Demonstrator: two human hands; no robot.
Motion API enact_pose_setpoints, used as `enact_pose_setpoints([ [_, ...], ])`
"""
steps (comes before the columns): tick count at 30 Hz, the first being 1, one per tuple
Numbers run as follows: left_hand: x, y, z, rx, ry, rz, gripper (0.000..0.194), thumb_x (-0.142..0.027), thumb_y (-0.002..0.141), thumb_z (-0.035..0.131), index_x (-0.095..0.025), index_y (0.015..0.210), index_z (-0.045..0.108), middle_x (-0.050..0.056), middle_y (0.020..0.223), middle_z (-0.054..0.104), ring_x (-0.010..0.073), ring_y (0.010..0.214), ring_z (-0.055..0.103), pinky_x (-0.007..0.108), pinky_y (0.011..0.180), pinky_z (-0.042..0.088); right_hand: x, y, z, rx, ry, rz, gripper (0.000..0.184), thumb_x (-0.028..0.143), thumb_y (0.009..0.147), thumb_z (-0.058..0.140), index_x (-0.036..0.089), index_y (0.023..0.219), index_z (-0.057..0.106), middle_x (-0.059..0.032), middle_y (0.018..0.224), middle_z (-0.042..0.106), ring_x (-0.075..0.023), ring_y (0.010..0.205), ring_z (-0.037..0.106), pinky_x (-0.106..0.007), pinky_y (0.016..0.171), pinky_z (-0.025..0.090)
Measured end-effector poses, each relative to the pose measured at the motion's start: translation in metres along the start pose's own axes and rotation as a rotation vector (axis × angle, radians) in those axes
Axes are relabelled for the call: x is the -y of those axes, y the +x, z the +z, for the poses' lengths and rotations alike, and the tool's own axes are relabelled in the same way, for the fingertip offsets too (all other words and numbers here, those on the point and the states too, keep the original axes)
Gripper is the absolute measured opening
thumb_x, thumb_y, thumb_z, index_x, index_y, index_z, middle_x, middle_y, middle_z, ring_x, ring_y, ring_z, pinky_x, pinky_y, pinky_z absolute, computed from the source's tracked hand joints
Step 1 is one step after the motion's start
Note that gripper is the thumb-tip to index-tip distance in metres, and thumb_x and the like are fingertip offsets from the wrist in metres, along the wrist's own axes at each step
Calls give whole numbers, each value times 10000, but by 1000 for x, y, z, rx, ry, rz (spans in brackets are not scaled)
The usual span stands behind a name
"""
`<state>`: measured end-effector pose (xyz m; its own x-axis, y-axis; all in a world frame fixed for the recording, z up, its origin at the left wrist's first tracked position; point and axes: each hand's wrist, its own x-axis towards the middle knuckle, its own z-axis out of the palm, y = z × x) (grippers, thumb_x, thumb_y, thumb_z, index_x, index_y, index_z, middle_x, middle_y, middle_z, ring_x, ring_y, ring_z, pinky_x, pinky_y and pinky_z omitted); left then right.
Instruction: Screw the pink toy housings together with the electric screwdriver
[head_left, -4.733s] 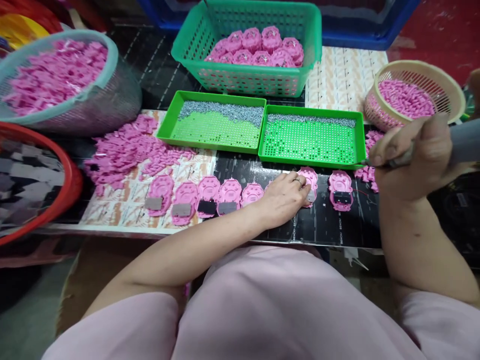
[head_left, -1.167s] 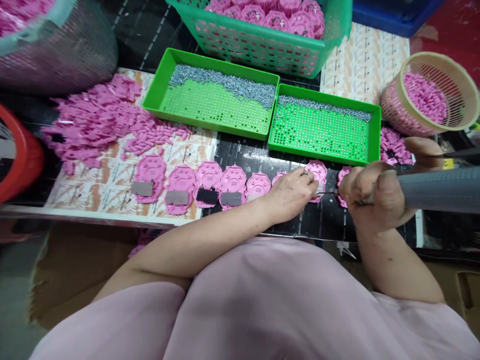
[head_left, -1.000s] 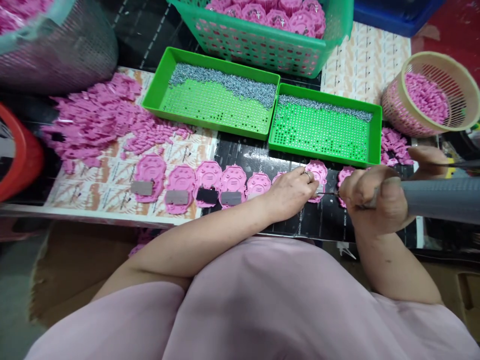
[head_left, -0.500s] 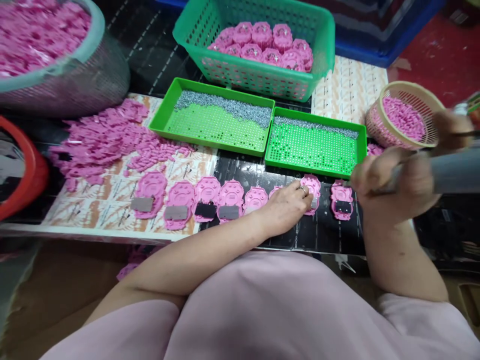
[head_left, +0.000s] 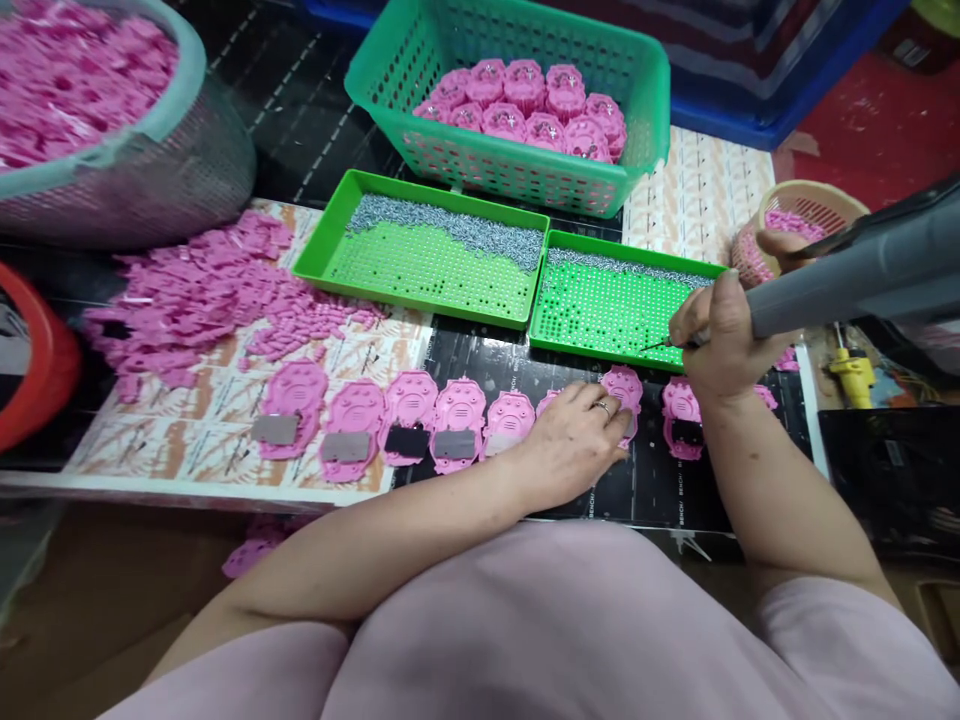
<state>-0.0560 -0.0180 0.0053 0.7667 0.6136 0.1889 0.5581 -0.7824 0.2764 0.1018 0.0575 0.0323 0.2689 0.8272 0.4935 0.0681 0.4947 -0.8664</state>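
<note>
My right hand (head_left: 724,335) is closed around the front of a grey electric screwdriver (head_left: 847,265). Its thin dark bit points left over the near edge of the smaller green tray (head_left: 622,358). At the bench's front, my left hand (head_left: 581,440) grips a pink plastic casing (head_left: 622,380) with its fingers over the casing's left and lower part. More pink casings stretch left in a row, several with a grey or black plate, such as this casing (head_left: 412,395). Another casing with a black plate (head_left: 680,400) lies just left of my right wrist.
A larger green tray (head_left: 311,265) and the smaller one both hold small metal screws. Behind stands a green basket (head_left: 510,178) of pink assemblies. Loose pink parts (head_left: 202,300) are heaped left, near a full tub (head_left: 150,185). A beige basket (head_left: 817,195) sits right.
My right hand and the screwdriver have swung left, bringing the bit over the smaller tray. My left hand stays on the same casing. The view has shifted slightly.
</note>
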Motion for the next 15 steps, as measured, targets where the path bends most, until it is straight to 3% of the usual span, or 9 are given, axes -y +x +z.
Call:
enact_pose_setpoints([
  [3, 1, -2, -4, -13, 11, -20, 387, -387, 884, 619, -103, 1148, 613, 111, 1194, 633, 263, 1143, 534, 387, 952, 419, 0, -2, 0, -23, 34, -76, 200, 368, 822, 653, 289, 943, 515, 112, 475, 405, -90, 322, 382, -269, 327, 309],
  [10, 6, -3, 2, 39, 65, -69, 485, -458, 923, 536, -91, 1238, 582, 137, 1379, 536, 282, 1319, 442, 452, 1060, 343, 4, -1, 3, 8, 98, -124, 207, 286, 817, 669, 320, 962, 525, 111, 493, 415, -76, 325, 391, -236, 333, 338],
  [13, 7, -2, 4, 52, 61, -80, 517, -467, 917, 541, -84, 1264, 563, 132, 1404, 514, 287, 1351, 413, 459, 1075, 336, 25, 1, 1, -13, 164, -178, 152, 324, 799, 672, 268, 741, 543, 87, 445, 360, -82, 328, 386, -233, 313, 308],
  [15, 7, -1, 5, 55, 60, -90, 547, -478, 908, 554, -75, 1278, 551, 142, 1432, 481, 290, 1363, 399, 460, 1084, 333, 44, -4, -2, 63, 131, -118, 385, 438, 803, 634, 226, 547, 441, 56, 425, 320, -86, 339, 389, -240, 307, 288],
])
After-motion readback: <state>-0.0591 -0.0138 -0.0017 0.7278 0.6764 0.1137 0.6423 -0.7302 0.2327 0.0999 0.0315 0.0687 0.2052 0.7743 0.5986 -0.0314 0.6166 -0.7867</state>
